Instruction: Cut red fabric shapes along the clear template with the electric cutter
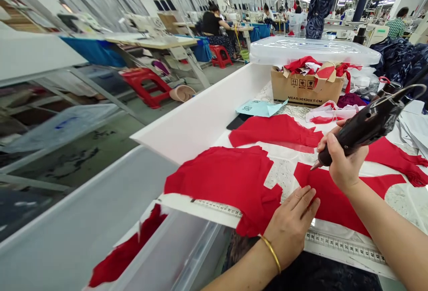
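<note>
My left hand (290, 226), wearing a gold bangle, lies flat with spread fingers on a red fabric piece (337, 197). It also sits next to a second red piece (220, 184). My right hand (341, 161) grips a dark handheld electric cutter (364, 126), with its pointed metal tip just above the red fabric. A corded lead curves from its rear end. Further red pieces (276, 130) lie on a white lace-patterned sheet (284, 166). A tape measure (344, 246) runs along the table's near edge.
A cardboard box (306, 88) stuffed with red and white scraps stands at the back, beneath a clear plastic bin (314, 50). A pale blue paper (261, 108) lies nearby. Left of the white table edge (200, 112) are a red stool (143, 85) and co-workers at sewing tables (214, 25).
</note>
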### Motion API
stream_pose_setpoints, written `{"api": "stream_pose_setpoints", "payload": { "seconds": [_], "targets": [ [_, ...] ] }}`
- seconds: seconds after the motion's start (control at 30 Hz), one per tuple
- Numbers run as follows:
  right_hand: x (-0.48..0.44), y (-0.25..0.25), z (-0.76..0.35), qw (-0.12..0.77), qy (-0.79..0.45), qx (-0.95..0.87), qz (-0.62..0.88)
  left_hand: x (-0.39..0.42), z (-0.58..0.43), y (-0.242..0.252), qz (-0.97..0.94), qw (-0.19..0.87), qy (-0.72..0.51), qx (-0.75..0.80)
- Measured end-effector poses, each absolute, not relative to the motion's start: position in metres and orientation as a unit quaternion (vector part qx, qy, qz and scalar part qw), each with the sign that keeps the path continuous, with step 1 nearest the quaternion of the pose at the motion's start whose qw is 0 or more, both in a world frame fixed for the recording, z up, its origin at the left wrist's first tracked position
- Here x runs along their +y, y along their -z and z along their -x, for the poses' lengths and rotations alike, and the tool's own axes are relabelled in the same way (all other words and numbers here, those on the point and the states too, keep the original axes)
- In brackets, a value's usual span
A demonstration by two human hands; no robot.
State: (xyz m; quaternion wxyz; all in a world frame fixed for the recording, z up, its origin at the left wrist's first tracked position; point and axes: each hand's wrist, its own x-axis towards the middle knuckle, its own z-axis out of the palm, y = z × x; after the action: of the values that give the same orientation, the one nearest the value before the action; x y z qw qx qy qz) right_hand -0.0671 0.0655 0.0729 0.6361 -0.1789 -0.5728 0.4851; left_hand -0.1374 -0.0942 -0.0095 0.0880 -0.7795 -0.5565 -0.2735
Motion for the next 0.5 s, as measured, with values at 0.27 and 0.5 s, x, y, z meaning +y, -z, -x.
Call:
{"api": "stream_pose_setpoints", "payload": {
  "seconds": [0.27,0.5],
  "targets": [
    [0.077,-0.067,0.097,0.651,-0.468,-0.571,0.177,-0.081,0.125,0.008,0.739,0.096,0.269,-0.61],
    [0.077,-0.07,0.095,0.618,-0.52,-0.565,0.169,-0.071,0.118,0.012,0.709,0.11,0.274,-0.641]
  ]
}}
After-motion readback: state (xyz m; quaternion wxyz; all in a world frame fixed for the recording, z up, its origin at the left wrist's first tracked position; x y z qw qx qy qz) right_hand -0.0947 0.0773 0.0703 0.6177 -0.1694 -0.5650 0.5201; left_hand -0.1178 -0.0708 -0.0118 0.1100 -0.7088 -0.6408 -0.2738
